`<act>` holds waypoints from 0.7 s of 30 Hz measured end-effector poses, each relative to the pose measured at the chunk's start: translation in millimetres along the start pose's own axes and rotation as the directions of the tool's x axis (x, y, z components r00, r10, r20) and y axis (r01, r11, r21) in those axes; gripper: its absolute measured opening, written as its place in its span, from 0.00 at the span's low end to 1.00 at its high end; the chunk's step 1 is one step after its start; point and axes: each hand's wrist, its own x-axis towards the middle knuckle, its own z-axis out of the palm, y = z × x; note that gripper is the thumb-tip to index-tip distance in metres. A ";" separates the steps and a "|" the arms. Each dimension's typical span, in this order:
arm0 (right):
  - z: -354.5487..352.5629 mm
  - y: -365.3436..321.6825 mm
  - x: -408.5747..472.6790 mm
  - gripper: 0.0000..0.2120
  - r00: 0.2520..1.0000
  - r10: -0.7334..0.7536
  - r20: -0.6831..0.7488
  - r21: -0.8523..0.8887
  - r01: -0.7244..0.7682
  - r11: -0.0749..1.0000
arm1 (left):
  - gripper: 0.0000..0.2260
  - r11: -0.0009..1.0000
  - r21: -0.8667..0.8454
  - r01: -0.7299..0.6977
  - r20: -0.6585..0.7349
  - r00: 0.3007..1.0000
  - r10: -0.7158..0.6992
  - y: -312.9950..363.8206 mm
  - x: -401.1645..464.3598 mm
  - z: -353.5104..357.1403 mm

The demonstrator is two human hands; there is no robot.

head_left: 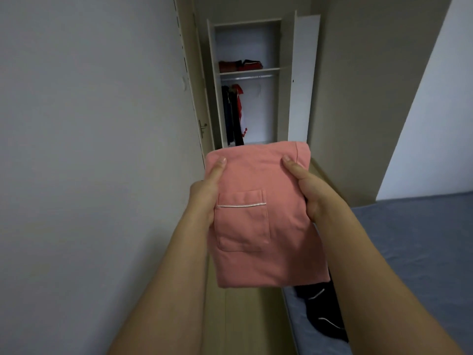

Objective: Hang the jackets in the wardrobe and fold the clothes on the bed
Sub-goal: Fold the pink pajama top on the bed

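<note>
The left hand (pixel 204 196) and right hand (pixel 311 190) grip a folded pink pyjama top (pixel 258 226) at its 2 sides, thumbs pressed on top, fingers hidden beneath. Beyond the thumbs stands the open wardrobe (pixel 249 80); a black garment (pixel 320 311) lies on the bed (pixel 409 239), below the right wrist.

no readable text, no labels, no brands, no numbers
</note>
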 end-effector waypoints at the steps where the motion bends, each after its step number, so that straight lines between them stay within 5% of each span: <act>1: 4.6 1.5 26.0 0.26 1.000 0.001 -0.005 0.009 -0.001 1.000 | 0.36 1.000 0.016 -0.005 -0.009 1.000 0.005 0.1 27.7 1.1; 21: 108.3 -136.2 671.3 0.31 0.995 -0.070 -0.076 -0.014 0.069 0.998 | 0.43 0.996 0.051 -0.068 0.076 0.995 0.064 117.2 681.3 110.1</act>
